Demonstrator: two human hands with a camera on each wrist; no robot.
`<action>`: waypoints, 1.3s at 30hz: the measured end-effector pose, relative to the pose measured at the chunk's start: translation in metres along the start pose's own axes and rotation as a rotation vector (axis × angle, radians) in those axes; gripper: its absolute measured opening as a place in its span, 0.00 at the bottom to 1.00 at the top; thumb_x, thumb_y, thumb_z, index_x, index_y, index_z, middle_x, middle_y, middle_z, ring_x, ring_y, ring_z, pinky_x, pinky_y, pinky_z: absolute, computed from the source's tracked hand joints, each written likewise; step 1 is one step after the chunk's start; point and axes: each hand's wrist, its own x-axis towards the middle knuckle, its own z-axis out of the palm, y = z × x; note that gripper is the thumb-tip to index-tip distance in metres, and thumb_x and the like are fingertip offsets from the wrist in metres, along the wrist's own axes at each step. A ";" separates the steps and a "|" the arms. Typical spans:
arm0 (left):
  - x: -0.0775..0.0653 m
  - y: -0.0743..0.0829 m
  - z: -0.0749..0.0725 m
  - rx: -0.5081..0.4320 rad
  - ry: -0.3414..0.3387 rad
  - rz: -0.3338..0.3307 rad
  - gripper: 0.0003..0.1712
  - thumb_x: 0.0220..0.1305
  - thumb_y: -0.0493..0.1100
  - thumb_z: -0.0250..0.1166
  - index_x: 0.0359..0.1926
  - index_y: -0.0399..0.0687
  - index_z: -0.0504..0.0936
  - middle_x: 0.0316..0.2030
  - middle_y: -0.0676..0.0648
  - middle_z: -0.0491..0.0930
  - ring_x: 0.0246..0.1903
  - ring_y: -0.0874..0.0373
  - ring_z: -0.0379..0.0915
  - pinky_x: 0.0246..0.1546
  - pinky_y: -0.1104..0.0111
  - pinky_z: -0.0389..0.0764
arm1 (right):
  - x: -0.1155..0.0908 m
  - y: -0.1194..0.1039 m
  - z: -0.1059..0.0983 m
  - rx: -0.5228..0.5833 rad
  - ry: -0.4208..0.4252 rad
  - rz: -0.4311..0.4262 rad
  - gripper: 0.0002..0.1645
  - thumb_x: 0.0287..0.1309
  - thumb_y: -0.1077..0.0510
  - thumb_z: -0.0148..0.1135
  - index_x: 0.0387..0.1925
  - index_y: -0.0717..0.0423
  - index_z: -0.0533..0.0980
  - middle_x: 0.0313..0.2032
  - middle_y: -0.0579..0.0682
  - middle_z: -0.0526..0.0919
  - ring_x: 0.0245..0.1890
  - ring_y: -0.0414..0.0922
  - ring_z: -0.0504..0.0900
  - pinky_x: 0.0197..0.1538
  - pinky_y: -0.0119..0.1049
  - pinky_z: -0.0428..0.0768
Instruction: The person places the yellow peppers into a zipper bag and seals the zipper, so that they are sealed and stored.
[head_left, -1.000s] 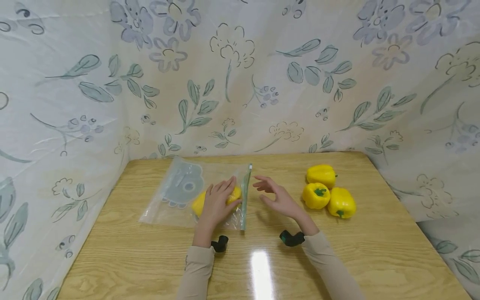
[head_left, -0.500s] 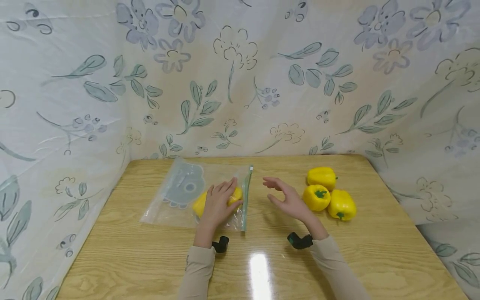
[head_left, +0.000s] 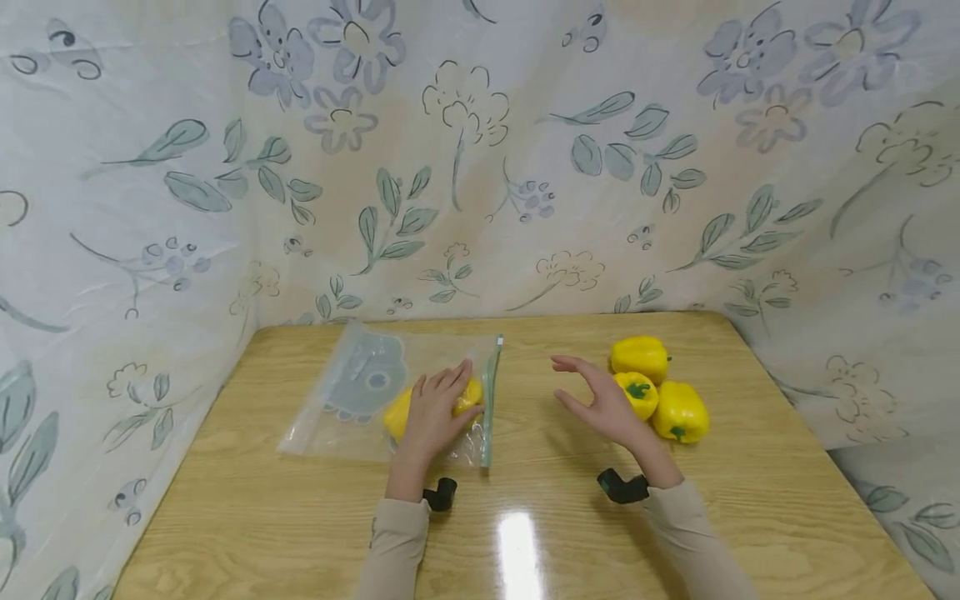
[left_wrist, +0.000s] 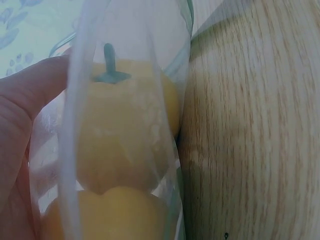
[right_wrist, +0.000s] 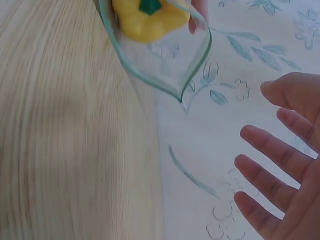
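A clear zip bag (head_left: 322,429) with a grey-blue printed figure lies at the left, its green-edged mouth (head_left: 489,412) facing right. Yellow bell peppers (left_wrist: 117,130) are inside it; two show in the left wrist view. My left hand (head_left: 431,412) rests on top of the bag over the peppers, fingers extended. In the right wrist view the bag's mouth gapes and a yellow pepper (right_wrist: 150,20) shows within. Between the bag and three loose yellow bell peppers (head_left: 681,412), my right hand (head_left: 607,408) hovers with spread fingers and holds nothing. It partly hides one loose pepper (head_left: 640,393).
The wooden table (head_left: 262,525) carries everything. A floral cloth (head_left: 480,233) stands behind it and at both sides. A black wrist camera (head_left: 441,494) sits at the left wrist, and another black camera (head_left: 622,486) at the right.
My right hand has moved right, away from the bag's mouth and toward the loose peppers. The left hand stays on the bag.
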 end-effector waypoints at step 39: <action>0.002 -0.003 0.000 -0.015 -0.004 0.001 0.42 0.60 0.62 0.58 0.70 0.56 0.55 0.67 0.53 0.62 0.65 0.50 0.57 0.67 0.48 0.47 | -0.036 0.040 -0.046 -0.435 0.086 0.058 0.26 0.47 0.54 0.70 0.51 0.54 0.77 0.53 0.62 0.74 0.47 0.60 0.76 0.45 0.57 0.74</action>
